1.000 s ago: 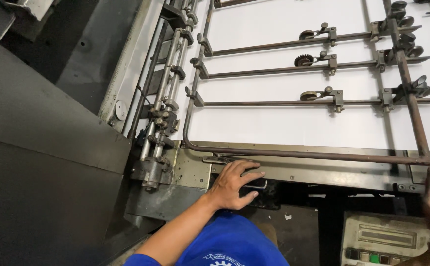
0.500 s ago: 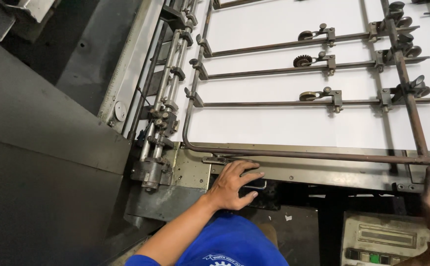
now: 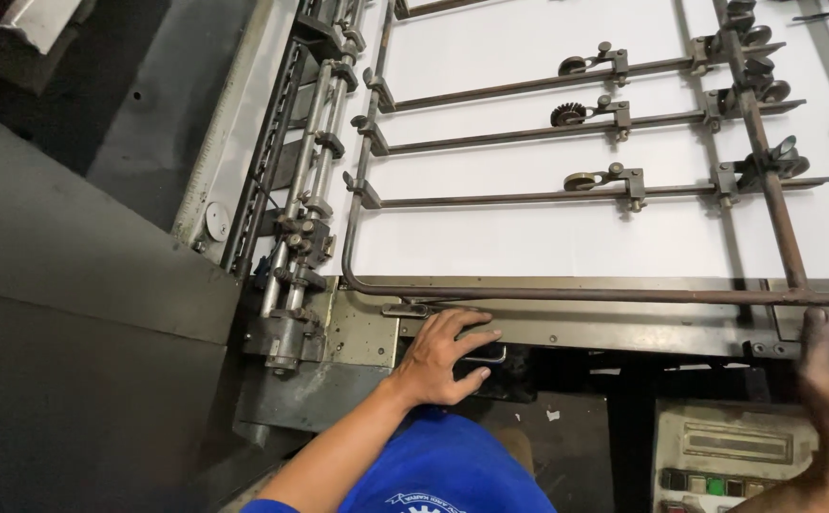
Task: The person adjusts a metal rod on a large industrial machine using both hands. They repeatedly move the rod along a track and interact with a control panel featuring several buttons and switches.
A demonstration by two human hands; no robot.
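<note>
Head view looks down onto a sheet-fed machine bed. A large white sheet (image 3: 566,237) lies flat on the feed board, under a set of thin cross rods (image 3: 528,201) that carry small guide wheels (image 3: 583,180), one of them toothed (image 3: 566,114). A long bent rail (image 3: 566,293) runs along the near edge of the sheet. Risk, as a judgement: both hands sit at the metal front edge (image 3: 623,328), just under that rail and close to the wheels and the linkage at the left side (image 3: 291,275); if the machine cycles, fingers could be pinched between rail and plate, and a nudge to the sheet could skew it under the wheels. The loose blue sleeve (image 3: 433,465) hangs near the dark gap below the plate and could catch. Left hand (image 3: 443,356): fingers curled loosely, not clenched, draped over a small dark bracket or handle (image 3: 486,353) just below the front plate, thumb underneath; it appears to be a light grasp rather than a full grip. Right hand (image 3: 828,380): blurred at the frame's right edge, dark-stained fingers (image 3: 818,332) reaching up to the plate near the rail's end; cannot tell whether it holds anything. A worn control panel (image 3: 728,456) with coloured buttons sits below it.
</note>
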